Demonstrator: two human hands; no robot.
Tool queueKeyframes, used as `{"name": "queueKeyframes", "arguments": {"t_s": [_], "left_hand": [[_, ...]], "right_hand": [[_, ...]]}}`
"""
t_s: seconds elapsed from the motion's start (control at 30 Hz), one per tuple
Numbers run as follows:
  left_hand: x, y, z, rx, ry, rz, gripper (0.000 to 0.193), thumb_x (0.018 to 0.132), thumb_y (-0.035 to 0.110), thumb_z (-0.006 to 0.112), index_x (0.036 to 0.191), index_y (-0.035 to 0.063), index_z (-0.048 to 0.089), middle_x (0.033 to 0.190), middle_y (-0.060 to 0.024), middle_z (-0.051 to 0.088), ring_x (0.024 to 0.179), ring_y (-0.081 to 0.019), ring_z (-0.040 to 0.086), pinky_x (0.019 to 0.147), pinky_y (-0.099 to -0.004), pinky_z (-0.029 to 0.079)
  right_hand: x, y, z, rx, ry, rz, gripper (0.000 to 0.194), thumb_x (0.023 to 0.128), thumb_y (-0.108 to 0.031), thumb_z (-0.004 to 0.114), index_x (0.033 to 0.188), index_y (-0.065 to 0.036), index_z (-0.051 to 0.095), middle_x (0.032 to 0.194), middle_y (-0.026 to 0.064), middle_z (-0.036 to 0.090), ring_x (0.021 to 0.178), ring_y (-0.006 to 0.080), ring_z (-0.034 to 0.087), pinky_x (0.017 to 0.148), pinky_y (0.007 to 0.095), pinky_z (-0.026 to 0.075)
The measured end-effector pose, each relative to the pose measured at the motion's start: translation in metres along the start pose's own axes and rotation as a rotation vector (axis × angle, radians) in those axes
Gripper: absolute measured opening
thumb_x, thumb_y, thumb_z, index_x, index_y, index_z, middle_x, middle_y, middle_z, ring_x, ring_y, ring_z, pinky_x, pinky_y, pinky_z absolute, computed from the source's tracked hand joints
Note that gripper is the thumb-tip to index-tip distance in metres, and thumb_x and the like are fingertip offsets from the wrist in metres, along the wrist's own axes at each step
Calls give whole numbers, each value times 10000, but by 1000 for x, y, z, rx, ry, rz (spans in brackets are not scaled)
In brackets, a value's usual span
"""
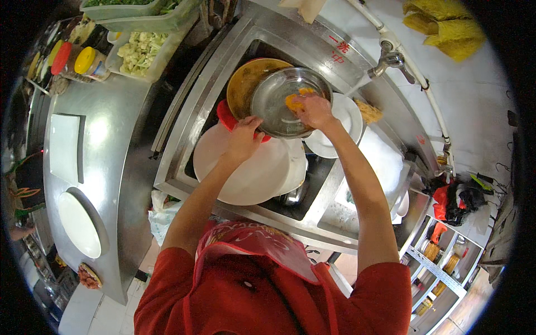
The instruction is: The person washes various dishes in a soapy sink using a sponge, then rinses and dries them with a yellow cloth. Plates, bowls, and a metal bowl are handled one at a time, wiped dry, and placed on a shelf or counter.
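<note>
A round stainless steel basin (272, 98) is tilted over a steel sink. My left hand (247, 140) grips its near left rim. Inside it, my right hand (314, 109) presses an orange scrubbing cloth or sponge (294, 102) against the metal. Behind the basin sits a brown-yellow bowl (239, 90), partly covered by it. A red rim of another vessel (226, 115) shows beneath. Nearer me lies a large white oval plate (240, 176), overlapping another white plate (296, 167). A round white plate (349, 115) rests to the right, under my right forearm.
Water runs from a wall tap (387, 60) at the upper right. A tan scrubber (368, 111) lies on the sink ledge (356, 58). Left stands a steel counter (104, 138) with a white oval plate (79, 224), a rectangular plate (65, 148), lidded jars (86, 63) and a tub of cauliflower (140, 54).
</note>
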State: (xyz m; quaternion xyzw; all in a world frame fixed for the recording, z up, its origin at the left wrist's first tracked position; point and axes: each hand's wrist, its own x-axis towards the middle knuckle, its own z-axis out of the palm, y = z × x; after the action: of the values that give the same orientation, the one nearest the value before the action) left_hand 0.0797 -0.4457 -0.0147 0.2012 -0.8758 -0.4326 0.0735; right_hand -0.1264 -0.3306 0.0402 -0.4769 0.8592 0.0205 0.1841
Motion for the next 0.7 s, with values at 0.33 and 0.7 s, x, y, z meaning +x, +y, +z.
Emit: {"name": "queueKeyframes", "arguments": {"t_s": [0.33,0.7], "left_hand": [[99,-94,21,-316,84,-497,732,737,170,677,1303,-87,291,1212,-257,476,877,-301,576,775,-347,470],[107,-74,5,-1087,11,-725,695,762,204,686,1298,-60,331,932,-168,598,699,-225,553,672,-321,459]], "right_hand": [[14,1,61,100,186,-199,408,743,-164,591,1147,-137,538,1091,150,558,1016,346,527,849,407,457],[122,-26,94,595,401,216,375,773,-215,597,1114,-66,556,972,193,615,894,367,580,751,413,477]]}}
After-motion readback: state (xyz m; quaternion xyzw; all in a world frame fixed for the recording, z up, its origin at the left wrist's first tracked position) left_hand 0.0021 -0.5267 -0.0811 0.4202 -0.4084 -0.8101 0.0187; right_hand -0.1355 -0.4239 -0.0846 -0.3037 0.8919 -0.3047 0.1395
